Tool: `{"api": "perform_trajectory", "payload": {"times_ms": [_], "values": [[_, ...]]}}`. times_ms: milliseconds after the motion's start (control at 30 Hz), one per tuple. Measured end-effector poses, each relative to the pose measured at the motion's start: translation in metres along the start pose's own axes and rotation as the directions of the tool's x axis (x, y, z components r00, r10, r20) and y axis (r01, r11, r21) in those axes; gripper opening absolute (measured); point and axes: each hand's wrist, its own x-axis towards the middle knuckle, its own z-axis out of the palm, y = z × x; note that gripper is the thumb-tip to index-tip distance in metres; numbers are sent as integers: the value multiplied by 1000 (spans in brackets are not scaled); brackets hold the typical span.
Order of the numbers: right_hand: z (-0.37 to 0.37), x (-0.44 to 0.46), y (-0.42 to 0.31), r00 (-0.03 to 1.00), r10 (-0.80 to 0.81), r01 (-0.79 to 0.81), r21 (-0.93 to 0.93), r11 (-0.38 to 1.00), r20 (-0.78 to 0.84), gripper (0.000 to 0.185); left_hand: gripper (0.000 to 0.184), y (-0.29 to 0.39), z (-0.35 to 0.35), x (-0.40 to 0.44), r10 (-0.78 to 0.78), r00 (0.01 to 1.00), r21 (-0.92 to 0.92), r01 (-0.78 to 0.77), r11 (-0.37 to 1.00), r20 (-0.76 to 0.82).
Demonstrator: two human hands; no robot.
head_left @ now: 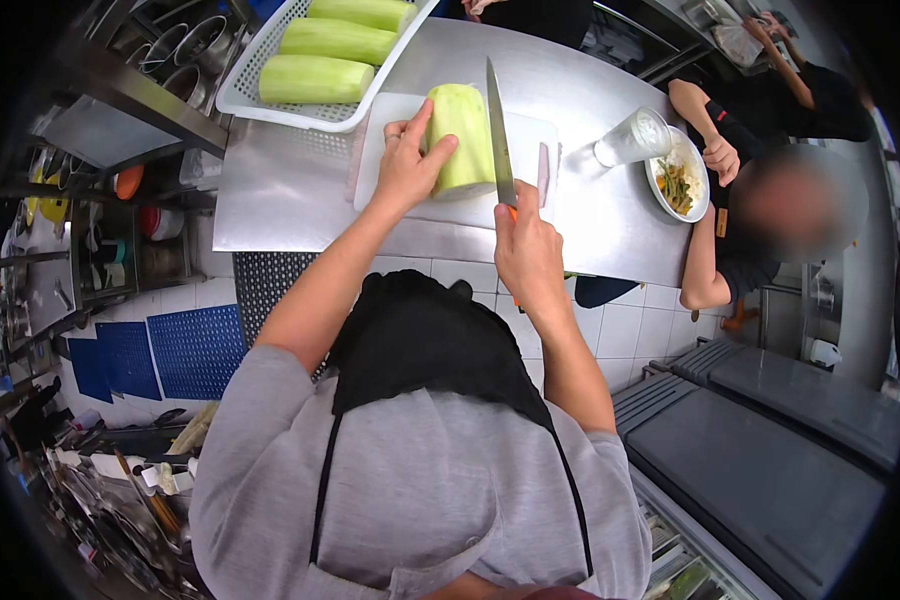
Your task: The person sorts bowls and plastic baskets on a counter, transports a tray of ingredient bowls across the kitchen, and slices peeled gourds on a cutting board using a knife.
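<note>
A peeled pale green gourd (458, 140) lies lengthwise on the white cutting board (390, 115). My left hand (413, 160) grips its left side, with the thumb over the top and the fingers along the edge. In my right hand (528, 245) is a kitchen knife (500, 130) with an orange handle. Its long blade points away from me, just right of the gourd and over the board. I cannot tell whether the blade touches the gourd. Several more peeled gourds (315, 80) lie in a white plastic basket (345, 125) behind the board.
The steel table (280, 215) bears a clear glass (632, 140) and a bowl of food (698, 170) on the right. A person in black (760, 250) sits by the bowl, and other people stand farther back. Metal shelving (160, 100) with pots borders the table's left.
</note>
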Motion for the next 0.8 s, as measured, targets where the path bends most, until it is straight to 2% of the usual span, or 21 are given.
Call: {"api": "perform_trajectory", "payload": {"times_ms": [167,267,367,467,567,800], "values": [[-7,-5,-3,998,50,-50,5,999,30,33,69,3,-7,10,9,998,-108,-1,994,68],[-1,-3,-5,1000,-5,6,30,1000,-17,33,61,0,9,13,201,973,-21,-204,979,-111],[-5,2,-19,1000,-1,1,34,999,10,33,58,0,22,12,260,952,-51,-271,961,-161],[-3,7,-20,999,-21,24,-70,997,36,27,61,-1,29,7,202,968,-175,-227,958,-148],[-7,15,-30,993,57,-32,-226,974,103,21,66,-4,32,4,197,972,-276,-225,934,-128],[-4,28,-33,997,-3,22,-241,970,81,23,72,-9,32,2,182,980,-373,-199,906,-81]]}}
